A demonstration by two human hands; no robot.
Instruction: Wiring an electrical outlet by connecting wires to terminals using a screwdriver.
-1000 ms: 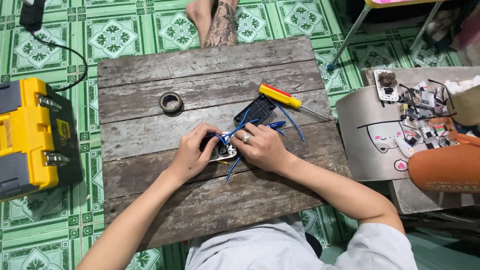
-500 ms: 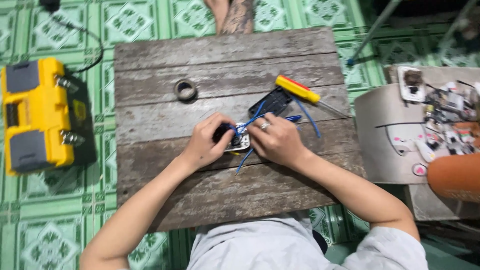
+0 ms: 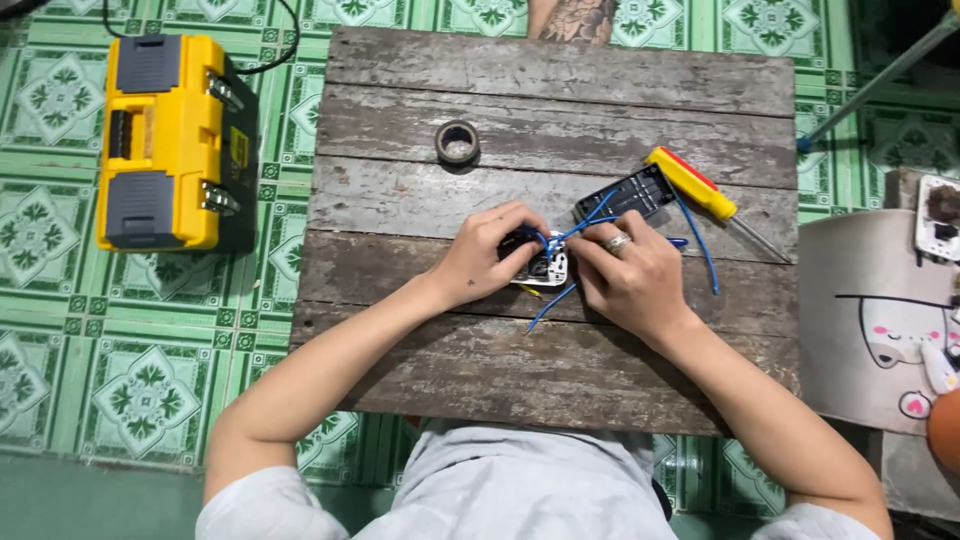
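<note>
My left hand (image 3: 488, 252) and my right hand (image 3: 627, 272) meet over a small white electrical socket part (image 3: 549, 268) on a weathered wooden board (image 3: 560, 120). Both hands grip the part, with fingers pinching blue wires (image 3: 580, 232) that run from it. The wires lead up to a black plastic plate (image 3: 626, 194) lying just above my right hand. One blue wire (image 3: 700, 240) trails right and another (image 3: 548, 305) sticks out below the hands. My right hand wears a ring.
A yellow-handled screwdriver (image 3: 700, 188) lies right of the black plate. A roll of black tape (image 3: 457, 141) sits on the board's upper middle. A yellow and grey toolbox (image 3: 165, 140) stands on the green tiled floor at left. A grey cartoon-printed stool (image 3: 880, 320) stands right.
The view has shifted, so the board and toolbox appear further right. Both hands stay on the socket part and wires, with only small finger movements.
</note>
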